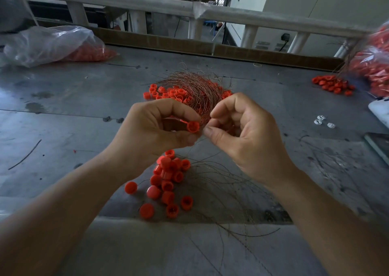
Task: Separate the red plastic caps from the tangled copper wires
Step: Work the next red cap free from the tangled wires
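Observation:
My left hand (155,128) pinches a red plastic cap (193,126) between thumb and fingers, above the grey metal table (73,98). My right hand (242,132) is close beside it, thumb and forefinger pinching a thin copper wire at the cap. Behind the hands lies a tangled bundle of copper wires (197,88) mixed with red caps (168,92). Below the hands sits a small heap of loose red caps (168,181), with loose wire strands (221,181) spreading to the right.
A clear plastic bag of red caps (54,46) lies at the back left; another bag (374,65) and a pile of caps (332,85) are at the right. Small white pieces (322,122) lie on the right. A grey railing (189,8) runs behind the table.

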Available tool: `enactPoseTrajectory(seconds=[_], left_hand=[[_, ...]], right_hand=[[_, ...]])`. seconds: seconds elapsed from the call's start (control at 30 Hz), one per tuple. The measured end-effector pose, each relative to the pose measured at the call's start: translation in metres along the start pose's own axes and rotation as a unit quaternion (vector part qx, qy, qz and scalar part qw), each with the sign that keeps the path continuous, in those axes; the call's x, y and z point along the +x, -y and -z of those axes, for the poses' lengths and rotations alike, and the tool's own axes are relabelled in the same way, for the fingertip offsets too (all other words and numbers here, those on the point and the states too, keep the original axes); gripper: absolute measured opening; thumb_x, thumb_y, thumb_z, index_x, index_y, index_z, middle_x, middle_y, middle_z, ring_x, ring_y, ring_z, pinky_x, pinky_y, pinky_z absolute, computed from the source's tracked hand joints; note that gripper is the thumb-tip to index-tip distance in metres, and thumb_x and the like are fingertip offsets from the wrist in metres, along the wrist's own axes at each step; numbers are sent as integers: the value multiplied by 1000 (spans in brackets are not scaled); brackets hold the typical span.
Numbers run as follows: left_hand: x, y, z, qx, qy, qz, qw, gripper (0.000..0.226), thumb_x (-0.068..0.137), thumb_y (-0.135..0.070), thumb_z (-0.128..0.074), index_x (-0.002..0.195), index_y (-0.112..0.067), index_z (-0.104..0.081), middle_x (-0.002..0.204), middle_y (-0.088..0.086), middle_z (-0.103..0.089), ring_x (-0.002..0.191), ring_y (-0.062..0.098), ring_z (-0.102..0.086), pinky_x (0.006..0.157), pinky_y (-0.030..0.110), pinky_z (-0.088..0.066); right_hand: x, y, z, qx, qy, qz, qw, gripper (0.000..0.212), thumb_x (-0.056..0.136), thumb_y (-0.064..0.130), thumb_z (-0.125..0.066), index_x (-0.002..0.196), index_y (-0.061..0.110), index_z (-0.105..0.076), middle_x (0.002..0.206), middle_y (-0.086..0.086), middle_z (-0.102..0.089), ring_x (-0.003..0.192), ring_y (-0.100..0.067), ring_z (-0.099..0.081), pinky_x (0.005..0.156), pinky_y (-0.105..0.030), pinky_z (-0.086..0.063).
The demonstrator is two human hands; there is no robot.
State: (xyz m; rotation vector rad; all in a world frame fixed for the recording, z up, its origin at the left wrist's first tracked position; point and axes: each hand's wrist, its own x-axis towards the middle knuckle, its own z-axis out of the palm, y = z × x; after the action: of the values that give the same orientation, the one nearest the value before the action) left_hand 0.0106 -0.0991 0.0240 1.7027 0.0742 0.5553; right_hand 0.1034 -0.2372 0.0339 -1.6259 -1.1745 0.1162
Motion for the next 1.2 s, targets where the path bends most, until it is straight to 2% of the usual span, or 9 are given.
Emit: enactPoseTrajectory(seconds=[0.37,0.47,0.53,0.6,0.67,0.73,0.83,1.2], left_hand=[[-1,2,0,-13,-7,-7,1000,26,51,-12,-71,76,-17,-66,72,-6,-71,69,6,-68,63,15,-53],[-1,2,2,-41,6,-6,999,25,52,-11,-74,75,-20,-72,74,-3,-72,72,9,-69,65,16,-53],[-1,3,3,-76,21,0,997,29,55,-9,-77,83,-20,-75,80,1,-73,77,13,-70,69,18,-53],[0,4,3,-102,29,10,994,31,63,-5,-67,90,-19,-73,86,1,-74,83,15,-70,72,19,-53],[0,4,3,-111,29,16,993,31,69,0,-67,93,-19,-71,87,0,-74,84,15,-70,73,19,-53],[0,4,2,-120,25,23,992,32,69,-3,-61,95,-19,-69,87,1,-74,83,14,-70,73,18,-53],[0,4,2,-122,23,28,992,34,67,-4,-56,95,-19,-69,87,1,-74,84,15,-70,73,18,-53],[1,4,6,-147,33,25,988,28,64,-4,-61,81,-19,-76,83,3,-74,82,16,-70,69,18,-54]], right_hand=[[0,2,0,6,7,-17,1000,32,76,2,-70,76,28,-51,65,9,-58,61,-1,-57,59,-12,-46],[0,1,0,1,-1,-15,1000,33,76,0,-70,76,27,-50,64,10,-57,61,-1,-56,58,-12,-46],[1,1,2,-2,-11,-14,1000,32,75,0,-70,76,26,-51,65,9,-57,60,-1,-56,57,-12,-46],[1,1,3,-6,-20,-16,1000,32,75,0,-70,76,25,-51,64,9,-57,59,-2,-56,57,-14,-47],[1,1,4,-10,-26,-18,999,31,75,0,-70,75,25,-51,63,9,-57,59,-3,-56,57,-16,-48],[1,1,4,-13,-27,-18,999,31,75,0,-70,75,25,-51,62,9,-57,59,-3,-56,57,-16,-48],[2,0,5,-12,-28,-18,999,31,75,-1,-69,75,24,-50,63,9,-58,59,-4,-56,57,-15,-48],[2,-2,5,-8,-24,-16,1000,32,75,0,-70,76,25,-50,64,9,-58,60,-1,-56,57,-11,-45]])
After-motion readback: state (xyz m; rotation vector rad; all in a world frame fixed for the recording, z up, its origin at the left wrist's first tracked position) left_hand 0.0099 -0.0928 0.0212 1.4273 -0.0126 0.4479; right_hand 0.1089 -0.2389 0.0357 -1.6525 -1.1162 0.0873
